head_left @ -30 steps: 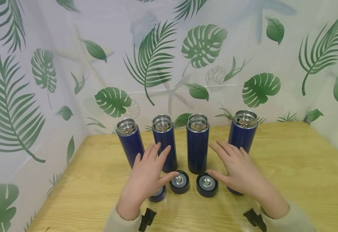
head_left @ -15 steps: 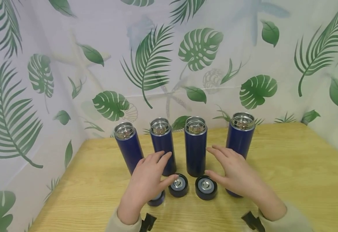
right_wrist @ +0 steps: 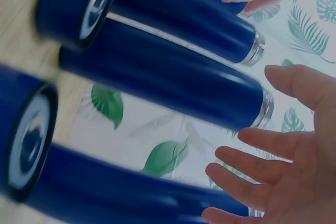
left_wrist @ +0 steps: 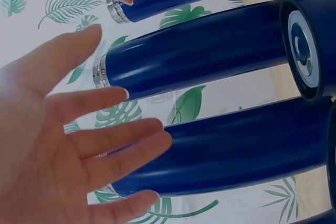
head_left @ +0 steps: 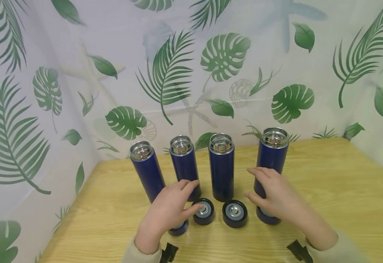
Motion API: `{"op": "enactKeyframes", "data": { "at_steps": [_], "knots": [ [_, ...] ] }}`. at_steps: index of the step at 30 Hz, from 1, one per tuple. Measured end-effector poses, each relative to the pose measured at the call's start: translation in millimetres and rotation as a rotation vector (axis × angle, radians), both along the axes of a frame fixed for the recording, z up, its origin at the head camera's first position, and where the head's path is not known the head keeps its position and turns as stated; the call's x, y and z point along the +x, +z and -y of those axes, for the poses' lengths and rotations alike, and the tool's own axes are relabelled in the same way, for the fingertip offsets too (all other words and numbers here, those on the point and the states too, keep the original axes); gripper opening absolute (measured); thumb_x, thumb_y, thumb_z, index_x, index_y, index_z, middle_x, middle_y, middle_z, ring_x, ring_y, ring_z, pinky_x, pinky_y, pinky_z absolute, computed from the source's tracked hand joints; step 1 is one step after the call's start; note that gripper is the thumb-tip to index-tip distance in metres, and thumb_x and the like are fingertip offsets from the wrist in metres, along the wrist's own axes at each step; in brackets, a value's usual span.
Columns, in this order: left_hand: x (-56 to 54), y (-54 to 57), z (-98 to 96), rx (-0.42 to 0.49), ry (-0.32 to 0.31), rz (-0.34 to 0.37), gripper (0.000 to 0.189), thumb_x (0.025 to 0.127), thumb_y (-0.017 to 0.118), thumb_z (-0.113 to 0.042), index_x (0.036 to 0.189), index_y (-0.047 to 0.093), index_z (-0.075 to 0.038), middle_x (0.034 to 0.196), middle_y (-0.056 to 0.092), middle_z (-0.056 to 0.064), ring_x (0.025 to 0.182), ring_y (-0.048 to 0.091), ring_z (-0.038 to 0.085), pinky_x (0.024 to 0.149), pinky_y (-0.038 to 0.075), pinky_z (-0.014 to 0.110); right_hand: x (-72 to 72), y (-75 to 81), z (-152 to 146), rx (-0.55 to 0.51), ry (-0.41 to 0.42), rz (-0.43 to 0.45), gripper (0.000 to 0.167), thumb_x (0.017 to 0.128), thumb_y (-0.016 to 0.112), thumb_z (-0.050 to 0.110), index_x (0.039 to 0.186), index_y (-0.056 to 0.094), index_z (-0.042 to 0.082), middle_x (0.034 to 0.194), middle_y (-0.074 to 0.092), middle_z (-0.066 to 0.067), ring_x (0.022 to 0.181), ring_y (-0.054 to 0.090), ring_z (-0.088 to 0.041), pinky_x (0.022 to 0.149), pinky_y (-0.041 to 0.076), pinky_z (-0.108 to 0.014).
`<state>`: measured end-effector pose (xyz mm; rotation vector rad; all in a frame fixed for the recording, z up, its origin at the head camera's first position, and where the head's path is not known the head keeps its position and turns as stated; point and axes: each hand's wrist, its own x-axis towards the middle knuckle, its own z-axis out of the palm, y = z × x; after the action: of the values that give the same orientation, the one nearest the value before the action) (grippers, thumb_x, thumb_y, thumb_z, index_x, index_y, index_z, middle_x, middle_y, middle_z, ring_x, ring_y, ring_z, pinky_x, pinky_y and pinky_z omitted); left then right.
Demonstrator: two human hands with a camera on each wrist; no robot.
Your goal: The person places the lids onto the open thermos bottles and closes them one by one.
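Note:
Dark blue thermos bottles stand upright in a row without lids, steel necks showing: a leftmost bottle, a second bottle, a third bottle and a rightmost bottle. Before them lie their round lids, inner side up: two middle lids, a right lid and a left lid. My left hand, fingers spread, hovers over the left lid and partly hides it. My right hand hovers in front of the rightmost bottle, thumb apart from the fingers. Both hands hold nothing.
The bottles stand on a wood-grain table. Behind and at both sides hangs a white cloth printed with green leaves. Light sleeves cover my forearms, with black clips by the wrists.
My right hand has moved right, away from the third bottle, and the right lid now shows beneath it. My left hand has dropped slightly, its fingers less stretched. Bottles and lids stay put.

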<state>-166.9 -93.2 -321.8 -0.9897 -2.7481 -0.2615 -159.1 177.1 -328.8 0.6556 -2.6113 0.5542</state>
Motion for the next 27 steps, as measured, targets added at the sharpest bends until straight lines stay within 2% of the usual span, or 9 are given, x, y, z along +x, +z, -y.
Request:
{"op": "enactKeyframes", "data": {
  "at_steps": [5, 13, 19, 23, 27],
  "knots": [
    [-0.8, -1.2, -1.7, -0.007, -0.015, -0.030, 0.056, 0.083, 0.057, -0.046, 0.125, 0.048, -0.010, 0.108, 0.056, 0.002, 0.094, 0.055, 0.017, 0.075, 0.046, 0.035, 1.0, 0.4, -15, 0.031, -0.047, 0.048, 0.055, 0.074, 0.071, 0.023, 0.116, 0.050, -0.007, 0.107, 0.054, -0.022, 0.099, 0.050, -0.038, 0.080, 0.040, -0.051],
    [-1.6, -1.1, -2.4, -0.025, -0.011, -0.022, 0.056, 0.083, 0.056, -0.046, 0.126, 0.048, -0.011, 0.108, 0.056, 0.001, 0.094, 0.055, 0.017, 0.074, 0.045, 0.037, -0.7, -3.2, -29, 0.064, -0.088, 0.093, 0.058, 0.074, 0.071, 0.026, 0.116, 0.050, -0.008, 0.107, 0.054, -0.027, 0.098, 0.050, -0.042, 0.080, 0.040, -0.052],
    [-2.1, 0.9, -2.7, -0.023, -0.022, -0.026, 0.055, 0.083, 0.057, -0.045, 0.125, 0.048, -0.011, 0.106, 0.057, 0.001, 0.093, 0.055, 0.017, 0.074, 0.045, 0.036, -4.8, -6.3, -33, 0.098, -0.127, 0.105, 0.055, 0.073, 0.072, 0.027, 0.109, 0.054, -0.009, 0.100, 0.057, -0.027, 0.089, 0.055, -0.040, 0.072, 0.044, -0.049],
    [-1.5, 0.4, -3.0, -0.026, -0.023, -0.016, 0.056, 0.083, 0.056, -0.045, 0.126, 0.048, -0.010, 0.106, 0.057, 0.002, 0.093, 0.055, 0.017, 0.075, 0.045, 0.036, -9.5, -13.3, -33, 0.159, -0.144, 0.151, 0.054, 0.071, 0.072, 0.030, 0.105, 0.056, -0.009, 0.096, 0.059, -0.024, 0.082, 0.058, -0.034, 0.065, 0.047, -0.044],
    [-1.5, -0.8, -2.6, -0.025, -0.028, -0.031, 0.055, 0.083, 0.057, -0.044, 0.125, 0.048, -0.010, 0.105, 0.057, 0.002, 0.093, 0.054, 0.016, 0.074, 0.045, 0.036, -13.9, -21.7, -32, 0.224, -0.146, 0.235, 0.058, 0.071, 0.073, 0.032, 0.107, 0.056, -0.010, 0.095, 0.059, -0.023, 0.079, 0.059, -0.032, 0.061, 0.048, -0.041]
  ]
}}
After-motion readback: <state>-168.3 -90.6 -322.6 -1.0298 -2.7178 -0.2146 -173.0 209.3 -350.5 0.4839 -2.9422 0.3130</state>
